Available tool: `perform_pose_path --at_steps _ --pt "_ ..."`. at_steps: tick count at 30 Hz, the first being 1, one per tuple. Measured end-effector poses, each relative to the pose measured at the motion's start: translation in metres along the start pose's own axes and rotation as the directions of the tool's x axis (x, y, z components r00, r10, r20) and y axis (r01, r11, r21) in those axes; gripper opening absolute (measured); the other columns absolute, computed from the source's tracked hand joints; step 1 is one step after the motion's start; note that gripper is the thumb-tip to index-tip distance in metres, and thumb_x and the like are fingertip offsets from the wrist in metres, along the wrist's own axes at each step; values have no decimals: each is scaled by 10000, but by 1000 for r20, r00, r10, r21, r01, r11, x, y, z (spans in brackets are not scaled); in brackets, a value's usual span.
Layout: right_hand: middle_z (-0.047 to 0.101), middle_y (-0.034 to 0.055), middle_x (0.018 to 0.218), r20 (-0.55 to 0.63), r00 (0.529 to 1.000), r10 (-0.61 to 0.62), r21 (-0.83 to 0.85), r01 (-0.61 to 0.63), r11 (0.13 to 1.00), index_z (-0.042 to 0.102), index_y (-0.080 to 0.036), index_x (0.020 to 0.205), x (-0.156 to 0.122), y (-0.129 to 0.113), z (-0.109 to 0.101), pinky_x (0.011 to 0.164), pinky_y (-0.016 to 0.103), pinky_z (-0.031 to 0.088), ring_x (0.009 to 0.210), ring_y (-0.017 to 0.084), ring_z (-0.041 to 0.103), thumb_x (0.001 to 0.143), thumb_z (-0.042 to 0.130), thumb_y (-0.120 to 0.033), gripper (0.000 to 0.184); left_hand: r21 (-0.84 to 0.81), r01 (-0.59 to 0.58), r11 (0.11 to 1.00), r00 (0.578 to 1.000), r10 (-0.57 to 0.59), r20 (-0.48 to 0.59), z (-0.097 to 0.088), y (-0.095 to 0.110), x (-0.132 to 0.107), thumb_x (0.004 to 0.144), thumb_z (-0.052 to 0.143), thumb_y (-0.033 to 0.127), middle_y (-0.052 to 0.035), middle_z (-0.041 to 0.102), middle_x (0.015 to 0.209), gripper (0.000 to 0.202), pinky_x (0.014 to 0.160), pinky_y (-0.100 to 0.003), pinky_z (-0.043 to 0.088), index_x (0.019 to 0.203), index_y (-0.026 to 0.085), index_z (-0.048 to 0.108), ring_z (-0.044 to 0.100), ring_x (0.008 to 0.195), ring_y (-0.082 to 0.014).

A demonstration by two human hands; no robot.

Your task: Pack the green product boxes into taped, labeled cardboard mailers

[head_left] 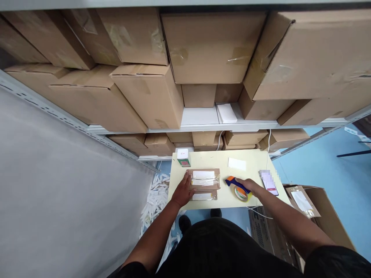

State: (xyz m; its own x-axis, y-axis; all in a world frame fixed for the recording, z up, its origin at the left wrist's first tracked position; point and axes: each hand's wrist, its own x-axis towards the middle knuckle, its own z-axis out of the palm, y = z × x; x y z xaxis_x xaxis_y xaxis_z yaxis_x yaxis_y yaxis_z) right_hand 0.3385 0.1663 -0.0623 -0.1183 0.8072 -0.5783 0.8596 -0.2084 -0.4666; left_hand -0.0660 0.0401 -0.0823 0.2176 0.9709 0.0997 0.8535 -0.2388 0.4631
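Observation:
A small flat cardboard package lies near the left of the table, with white label strips and shiny clear tape across it. Below it on the near side shows another cardboard face with a white label; whether it is a second package I cannot tell. My left hand grips the package's left end, fingers at the edge and thumb on the near side. Right of the package, my right hand is closed around the handle of a blue and orange tape dispenser, held apart from the cardboard. A tape roll sits in it.
On the table are a small white and green box, a white paper and a phone. Shelves of cartons rise behind. An open carton stands right; white strips litter the floor left.

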Motion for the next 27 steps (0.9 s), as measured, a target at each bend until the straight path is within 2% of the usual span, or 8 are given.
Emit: perform_pose_path --at_steps 3,8,13,16,18,21,24,27 --pt "742 152 780 -123 978 171 -70 -180 981 705 -162 811 -11 22 16 624 332 468 716 275 705 962 363 -703 657 -37 5 999 1000 -6 -16 -1 2 -1 1001 521 433 -186 21 1724 846 1225 -533 353 1658 162 63 141 1583 -339" --pt "743 181 1065 -324 941 -101 -412 -43 910 701 -123 1131 -5 17 59 945 391 432 1026 305 681 1005 452 -457 435 -92 42 995 997 -47 -55 -1 7 -3 984 544 412 -152 74 1731 828 1248 -539 309 1656 205 105 143 1589 -320" --pt "723 208 1145 -361 924 -124 -431 -47 901 707 -138 1190 1 9 78 1097 480 323 1180 350 602 973 495 -367 380 -187 120 975 987 -138 -85 0 14 -5 947 577 399 -140 150 1723 827 1270 -519 266 1643 196 179 166 1586 -315" --pt "652 225 1309 -443 885 -146 -339 -15 941 640 -144 1321 -8 5 77 1135 561 275 1303 396 511 938 527 -366 457 -308 278 910 935 -330 -128 -1 14 1 958 547 436 -176 281 1677 752 1264 -506 268 1603 146 291 248 1564 -316" --pt "608 217 1385 -455 871 -188 -214 98 972 599 -148 1384 -15 -7 76 1140 542 307 1353 390 473 947 518 -442 533 -408 424 808 855 -506 -114 -6 12 10 974 510 473 -200 432 1587 658 1229 -504 317 1526 124 428 394 1488 -324" --pt "636 170 1369 -328 922 -205 112 253 961 616 -171 1372 -19 -42 72 1086 467 418 1320 344 530 968 446 -575 596 -510 577 638 768 -636 73 -18 12 27 974 494 527 -170 633 1394 539 1109 -479 431 1360 166 607 600 1277 -321" --pt "711 135 1233 -178 974 -140 387 200 900 698 -196 1226 -22 -83 66 991 449 489 1185 323 622 992 323 -652 635 -548 565 616 802 -565 192 -31 24 33 954 521 563 -110 732 1201 462 987 -421 489 1215 219 686 670 1104 -291" --pt "721 121 1177 -236 962 -139 442 234 866 698 -213 1137 -36 -99 57 1000 445 482 1153 308 624 999 266 -685 654 -607 480 633 834 -543 94 -38 48 17 960 508 582 -106 712 1175 494 890 -384 513 1260 211 634 673 965 -246"
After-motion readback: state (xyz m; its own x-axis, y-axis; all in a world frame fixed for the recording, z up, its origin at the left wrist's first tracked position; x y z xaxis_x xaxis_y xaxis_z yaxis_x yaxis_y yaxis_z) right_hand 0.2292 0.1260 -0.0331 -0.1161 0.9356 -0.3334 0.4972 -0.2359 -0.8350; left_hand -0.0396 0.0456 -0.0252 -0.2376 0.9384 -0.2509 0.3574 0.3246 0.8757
